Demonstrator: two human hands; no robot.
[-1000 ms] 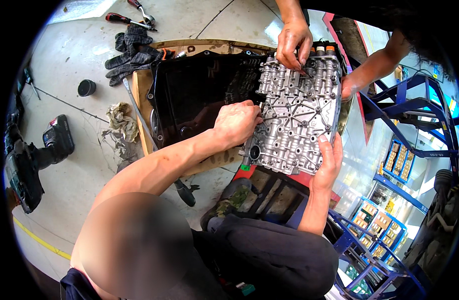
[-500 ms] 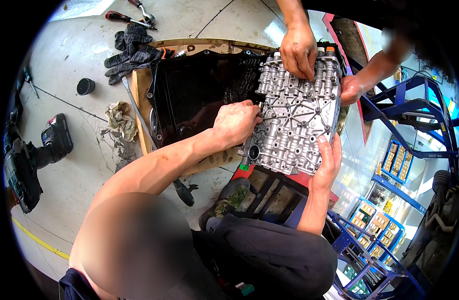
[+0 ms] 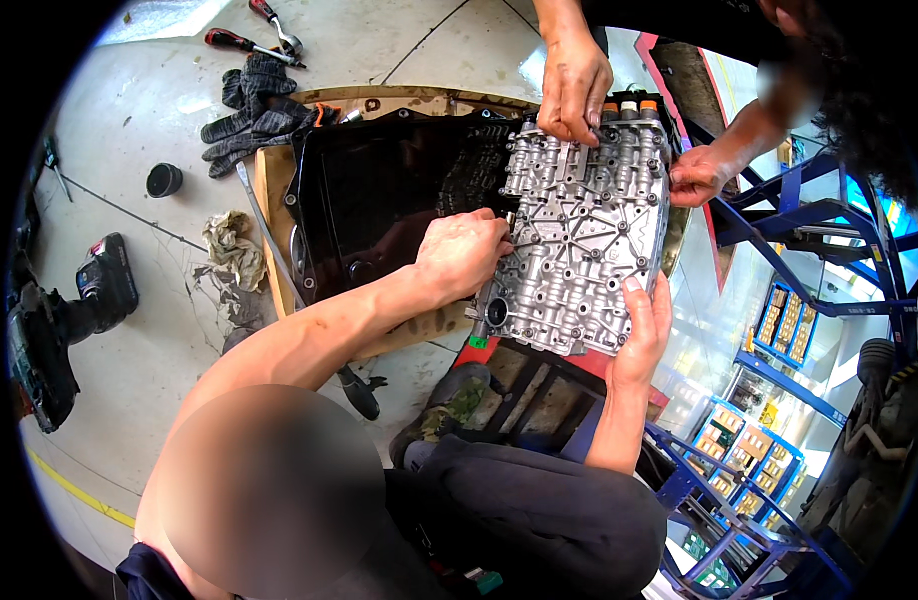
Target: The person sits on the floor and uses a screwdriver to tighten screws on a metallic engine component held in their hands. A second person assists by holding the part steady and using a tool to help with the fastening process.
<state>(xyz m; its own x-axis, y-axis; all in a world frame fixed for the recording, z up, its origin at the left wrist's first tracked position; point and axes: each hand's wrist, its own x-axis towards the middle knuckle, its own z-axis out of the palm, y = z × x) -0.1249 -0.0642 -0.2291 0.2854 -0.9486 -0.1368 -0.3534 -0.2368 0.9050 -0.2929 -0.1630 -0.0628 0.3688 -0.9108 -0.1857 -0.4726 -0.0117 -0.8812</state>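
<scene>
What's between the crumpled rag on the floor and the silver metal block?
In the head view, rightward from the crumpled rag: a long metal bar, a wooden board, the black pan, then the left hand at the silver metal block.

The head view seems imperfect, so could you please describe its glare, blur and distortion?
In the head view, the metal block looks sharp; there too, the black pan shows dim reflections and the floor bright glare; same view, a blurred patch sits lower left, and the wooden board bows at its far edge.
</scene>
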